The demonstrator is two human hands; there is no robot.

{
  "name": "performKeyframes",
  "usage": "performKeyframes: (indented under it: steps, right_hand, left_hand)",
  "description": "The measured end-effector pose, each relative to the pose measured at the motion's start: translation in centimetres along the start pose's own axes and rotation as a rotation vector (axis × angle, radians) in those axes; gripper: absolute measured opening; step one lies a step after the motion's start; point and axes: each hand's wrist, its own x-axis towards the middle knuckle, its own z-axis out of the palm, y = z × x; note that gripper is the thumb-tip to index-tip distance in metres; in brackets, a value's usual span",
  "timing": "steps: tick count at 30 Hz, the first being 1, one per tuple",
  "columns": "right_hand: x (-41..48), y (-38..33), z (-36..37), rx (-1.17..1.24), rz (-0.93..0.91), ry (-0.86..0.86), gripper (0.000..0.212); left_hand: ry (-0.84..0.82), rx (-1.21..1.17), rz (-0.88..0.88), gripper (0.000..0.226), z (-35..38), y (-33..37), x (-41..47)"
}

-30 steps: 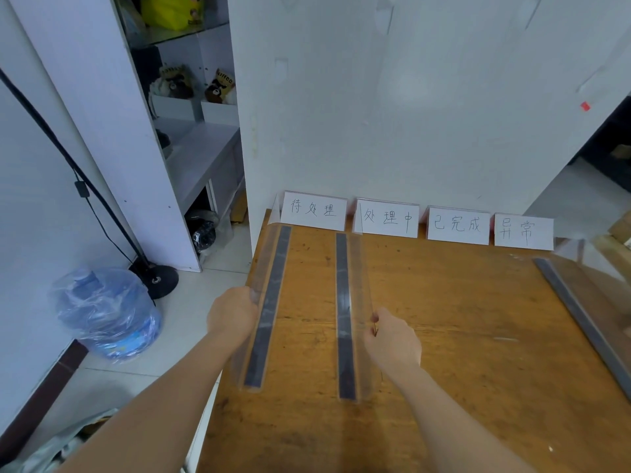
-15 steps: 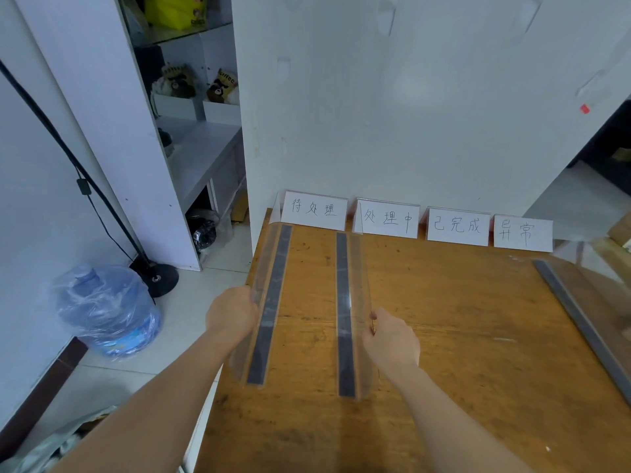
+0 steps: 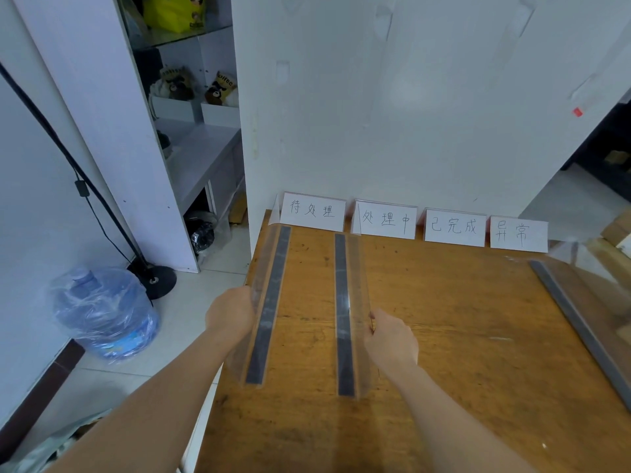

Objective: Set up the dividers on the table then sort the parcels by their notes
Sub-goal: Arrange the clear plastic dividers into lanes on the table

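Standing up two clear dividers is the step going on. The left hand [image 3: 230, 314] holds the side of the left divider [image 3: 269, 302] at the tabletop [image 3: 444, 319] edge. The right hand [image 3: 392, 343] pinches the wall of the second divider [image 3: 345, 312]. Both dividers run toward the name cards [image 3: 454, 227] at the back. A third divider [image 3: 577, 319] lies well apart on the right, not lined up yet. No parcels show, so all the sorting is left. Since a second ago almost nothing has changed: both hands keep their hold.

Wrapped water jug [image 3: 102, 312] beside stand base [image 3: 158, 279]
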Motion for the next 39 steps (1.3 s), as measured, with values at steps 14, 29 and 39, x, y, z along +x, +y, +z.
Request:
performKeyframes:
  steps: [14, 29, 39]
  right_hand:
    - [0.1, -0.3, -0.1, -0.061, -0.002, -0.027, 0.022]
    - [-0.3, -0.4, -0.8, -0.083, -0.010, -0.029, 0.033]
    - [-0.1, -0.5, -2.5, -0.060, -0.084, 0.052, 0.048]
  left_hand:
    - [-0.020, 0.010, 0.031, 0.008, -0.4, 0.1, -0.4]
    - [-0.040, 0.058, 0.063, 0.018, -1.5, 0.8, -0.2]
    - [0.099, 0.269, 0.254, 0.041, -2.7, 3.3, 0.1]
